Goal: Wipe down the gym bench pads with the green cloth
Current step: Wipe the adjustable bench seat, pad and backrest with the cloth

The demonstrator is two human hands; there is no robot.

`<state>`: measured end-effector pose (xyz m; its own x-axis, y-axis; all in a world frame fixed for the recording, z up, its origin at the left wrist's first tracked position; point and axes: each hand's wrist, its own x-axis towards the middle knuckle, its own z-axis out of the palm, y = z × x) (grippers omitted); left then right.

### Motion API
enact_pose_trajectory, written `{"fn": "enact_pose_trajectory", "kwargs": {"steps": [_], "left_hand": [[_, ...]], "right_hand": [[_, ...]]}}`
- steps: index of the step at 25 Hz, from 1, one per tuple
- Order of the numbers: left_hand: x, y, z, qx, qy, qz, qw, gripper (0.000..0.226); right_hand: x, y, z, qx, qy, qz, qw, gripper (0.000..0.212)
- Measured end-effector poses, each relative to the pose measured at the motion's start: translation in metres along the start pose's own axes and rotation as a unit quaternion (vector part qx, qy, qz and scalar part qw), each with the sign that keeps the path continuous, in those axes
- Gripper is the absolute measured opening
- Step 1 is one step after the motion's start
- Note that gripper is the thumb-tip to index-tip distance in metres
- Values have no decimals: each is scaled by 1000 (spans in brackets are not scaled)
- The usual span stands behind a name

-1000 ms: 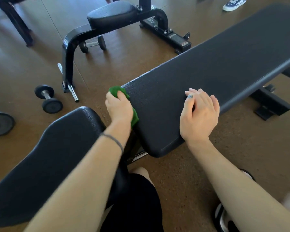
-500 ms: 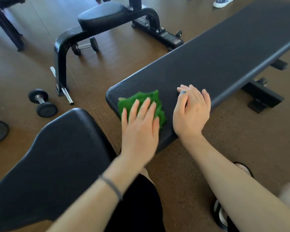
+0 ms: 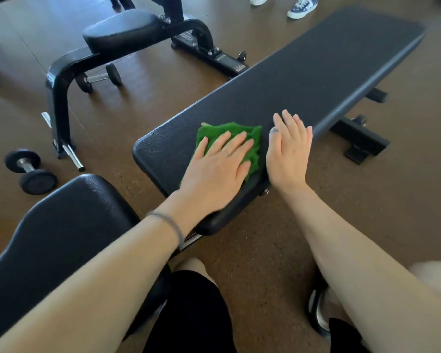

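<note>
A long black bench pad (image 3: 303, 72) runs from the middle of the view to the upper right. Near its close end lies the green cloth (image 3: 239, 133), spread flat on the pad. My left hand (image 3: 217, 166) presses down on the cloth with straight, spread fingers and covers most of it. My right hand (image 3: 288, 151) rests flat on the pad's near edge, right beside the cloth. A second, shorter black pad (image 3: 61, 230) sits at the lower left, partly under my left forearm.
Another bench with a black seat (image 3: 122, 34) and a curved frame stands at the upper left. Two dumbbells (image 3: 31, 171) (image 3: 99, 77) lie on the brown floor at the left. A person's blue sneakers (image 3: 301, 6) show at the top edge. My knees are below.
My left hand has come up from the pad's end edge onto its top and slid the cloth rightwards, up against my right hand. The right hand has stayed on the pad.
</note>
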<state>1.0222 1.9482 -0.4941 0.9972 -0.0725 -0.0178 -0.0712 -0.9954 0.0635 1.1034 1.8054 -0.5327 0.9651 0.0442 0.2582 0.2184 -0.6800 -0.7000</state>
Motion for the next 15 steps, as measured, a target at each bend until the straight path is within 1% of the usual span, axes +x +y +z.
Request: {"fn": "enact_pose_trajectory", "kwargs": {"steps": [2, 4, 6, 7, 9, 12, 13, 15], "left_hand": [[10, 9, 2, -5, -8, -13, 1000, 55], [-22, 12, 1, 7, 8, 32, 999, 56], [-69, 6, 6, 38, 31, 89, 995, 59], [-82, 1, 9, 42, 32, 102, 993, 60], [-70, -6, 12, 35, 45, 118, 991, 62], [-21, 12, 7, 17, 9, 88, 996, 61], [-14, 17, 6, 16, 2, 79, 997, 60], [-23, 20, 6, 22, 16, 71, 997, 60]], "right_hand": [[0, 4, -5, 14, -35, -6, 999, 61], [1, 12, -13, 7, -69, -27, 997, 61], [2, 16, -15, -34, -86, -48, 995, 61], [2, 16, -14, -58, -87, -54, 993, 62], [2, 14, -11, -80, -78, -51, 992, 61], [3, 15, -8, -53, -73, -38, 995, 59], [4, 14, -10, -43, -80, -36, 995, 59], [6, 13, -19, -30, -116, -38, 992, 56]]}}
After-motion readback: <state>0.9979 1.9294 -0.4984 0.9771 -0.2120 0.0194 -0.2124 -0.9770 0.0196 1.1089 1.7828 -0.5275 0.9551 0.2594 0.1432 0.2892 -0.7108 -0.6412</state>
